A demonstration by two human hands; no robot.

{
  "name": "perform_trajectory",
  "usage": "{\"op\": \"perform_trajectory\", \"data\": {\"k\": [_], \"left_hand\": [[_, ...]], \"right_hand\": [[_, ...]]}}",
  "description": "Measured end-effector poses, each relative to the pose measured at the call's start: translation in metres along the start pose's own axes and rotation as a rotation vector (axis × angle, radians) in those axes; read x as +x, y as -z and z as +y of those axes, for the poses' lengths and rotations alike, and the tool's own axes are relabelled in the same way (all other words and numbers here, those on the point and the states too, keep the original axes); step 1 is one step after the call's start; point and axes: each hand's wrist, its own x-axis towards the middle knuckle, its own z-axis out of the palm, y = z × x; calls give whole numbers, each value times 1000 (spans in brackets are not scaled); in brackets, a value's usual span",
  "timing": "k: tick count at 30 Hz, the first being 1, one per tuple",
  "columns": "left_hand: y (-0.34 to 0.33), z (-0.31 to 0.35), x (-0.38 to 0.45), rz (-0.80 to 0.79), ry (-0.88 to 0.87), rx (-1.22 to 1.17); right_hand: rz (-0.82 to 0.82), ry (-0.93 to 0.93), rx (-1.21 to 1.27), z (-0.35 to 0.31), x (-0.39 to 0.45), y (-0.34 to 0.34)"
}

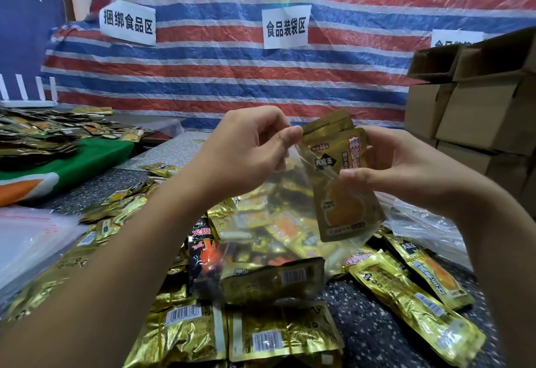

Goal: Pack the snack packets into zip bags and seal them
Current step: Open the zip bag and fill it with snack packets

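Above the packet-strewn desk (pixel 377 335), the left hand (pixel 246 150) pinches the clear zip bag (pixel 293 182) at its mouth edge; the right hand (pixel 400 164) grips gold snack packets (pixel 342 193) partly inside it.

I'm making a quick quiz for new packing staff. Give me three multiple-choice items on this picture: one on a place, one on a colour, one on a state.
1. Where are the stacked cardboard boxes?
A. at the right edge
B. on the green cloth
C. under the packets

2. What colour is the snack packet going into the zip bag?
A. silver
B. gold
C. white

3. How is the zip bag's mouth now?
A. sealed shut
B. cut off
C. held open, packets partly in

Key:
1 A: the boxes pile up on the right, beside the striped tarp.
2 B: its foil is gold with red lettering.
3 C: the left hand pinches the bag's edge while the right hand holds the packets, whose tops stick out.
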Motion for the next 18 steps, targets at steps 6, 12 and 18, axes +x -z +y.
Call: {"op": "perform_trajectory", "data": {"k": [6,12,18], "left_hand": [[-6,6,-2,20,-8,-33],[-16,8,-4,-37,-83,36],[-15,11,-3,6,-97,14]], "right_hand": [[-97,-22,23,-5,-6,4],[-230,-161,-431,-16,-5,-7],[-87,-83,-664,-21,4,-29]]}}
